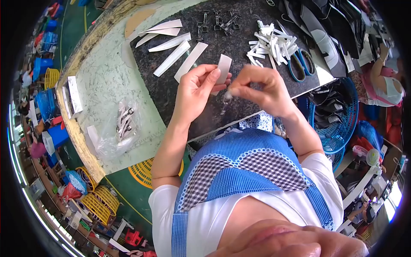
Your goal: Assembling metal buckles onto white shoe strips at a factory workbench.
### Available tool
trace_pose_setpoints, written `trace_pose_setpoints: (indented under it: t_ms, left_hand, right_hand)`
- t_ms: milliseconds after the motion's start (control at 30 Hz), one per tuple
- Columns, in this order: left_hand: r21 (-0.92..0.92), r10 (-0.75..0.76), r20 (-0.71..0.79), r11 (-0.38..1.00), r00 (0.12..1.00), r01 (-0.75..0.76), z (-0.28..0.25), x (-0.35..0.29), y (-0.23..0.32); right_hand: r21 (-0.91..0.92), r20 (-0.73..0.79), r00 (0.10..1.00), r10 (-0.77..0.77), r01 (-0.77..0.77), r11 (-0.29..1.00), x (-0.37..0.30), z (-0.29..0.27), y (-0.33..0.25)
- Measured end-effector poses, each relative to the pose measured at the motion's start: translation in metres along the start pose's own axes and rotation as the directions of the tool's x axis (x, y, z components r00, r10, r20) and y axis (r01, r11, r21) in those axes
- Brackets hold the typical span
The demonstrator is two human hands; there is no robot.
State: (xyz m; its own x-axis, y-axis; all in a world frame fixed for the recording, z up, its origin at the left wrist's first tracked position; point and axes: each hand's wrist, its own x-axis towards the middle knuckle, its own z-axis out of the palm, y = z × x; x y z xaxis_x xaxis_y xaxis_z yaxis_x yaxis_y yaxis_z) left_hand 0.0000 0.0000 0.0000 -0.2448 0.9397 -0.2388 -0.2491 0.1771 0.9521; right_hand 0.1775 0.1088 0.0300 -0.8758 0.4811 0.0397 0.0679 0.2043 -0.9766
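Note:
My left hand (195,92) pinches a pale, flat strip (223,68) upright between thumb and fingers. Close beside it, my right hand (265,88) is closed, with a small shiny metal piece (228,95), perhaps a buckle, at its fingertips; motion blurs it. Beyond my left hand, several more pale strips (173,59) lie fanned on the dark speckled board (167,92). Small dark metal buckles (217,21) rest at the board's far side. A heap of short white pieces (274,45) sits at the far right, next to blue-handled scissors (299,66).
On the worn pale table (145,124) at left lies a clear plastic bag (120,128) with metal-fitted strips. Black cut pieces (325,38) are stacked at the far right. A blue basket (349,115) holding black items stands right of me. Another person (381,81) is at the right.

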Motion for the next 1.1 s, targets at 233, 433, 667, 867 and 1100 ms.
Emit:
trace_pose_setpoints:
  t_ms: [233,433,667,867,1100]
  left_hand:
    - [-0.096,0.087,-0.003,0.992,0.996,-0.087,0.012,-0.012,0.009]
    - [-0.018,0.165,-0.011,0.986,0.986,-0.166,0.016,-0.015,0.007]
    - [-0.032,0.157,-0.035,0.987,0.987,-0.158,0.015,-0.019,0.014]
    - [0.133,0.254,-0.122,0.962,0.96,-0.238,0.012,-0.02,0.009]
    - [0.215,0.469,-0.12,0.873,0.875,-0.439,0.005,-0.014,0.005]
  right_hand:
    - [-0.004,-0.26,0.964,-0.054,0.055,0.998,0.011,0.005,0.005]
    - [-0.121,-0.285,0.948,-0.14,0.109,0.987,0.009,0.011,-0.005]
    - [0.424,-0.166,0.974,0.153,-0.069,0.903,0.016,0.005,-0.003]
    - [0.238,-0.12,0.985,0.12,-0.089,0.967,0.014,0.02,-0.011]
    - [0.282,-0.135,0.988,0.069,-0.029,0.959,0.012,0.014,-0.008]
